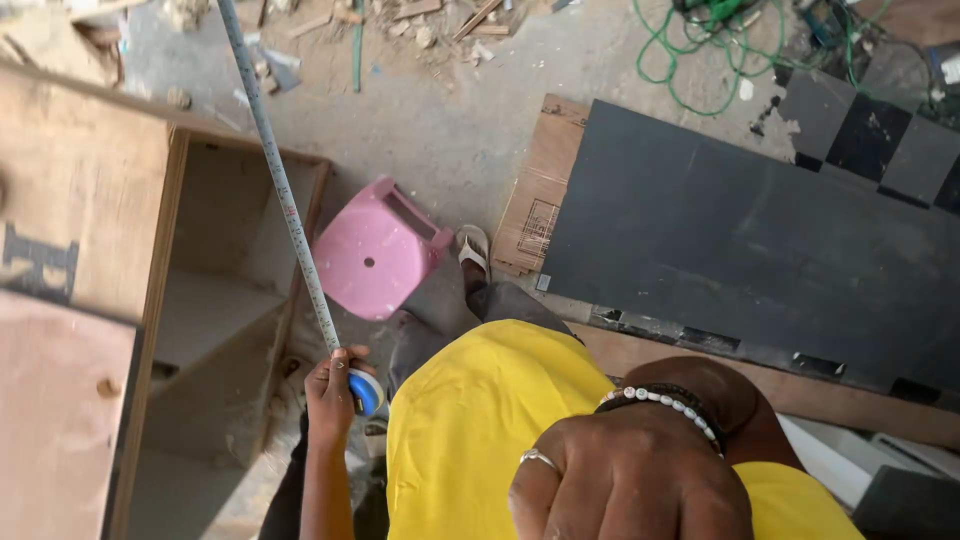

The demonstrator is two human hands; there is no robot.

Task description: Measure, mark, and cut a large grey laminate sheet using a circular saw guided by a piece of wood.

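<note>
My left hand [332, 392] is shut around a blue tape measure case [366, 390] low beside my yellow shirt [470, 430]. Its tape blade [283, 190] runs stiffly up and to the left, past the side panel of an open wooden cabinet [160, 300], and out of the top edge. My right hand [630, 480] is raised close to the camera, back side showing, with a ring and a white bead bracelet. Its fingers are cut off by the bottom edge, so what they hold is hidden.
A pink plastic stool [375, 255] stands by my sandalled foot [473, 250]. A large dark board [740, 240] lies on wooden sheets at the right. Green cable [680, 60] and wood scraps [420, 20] litter the concrete floor at the back.
</note>
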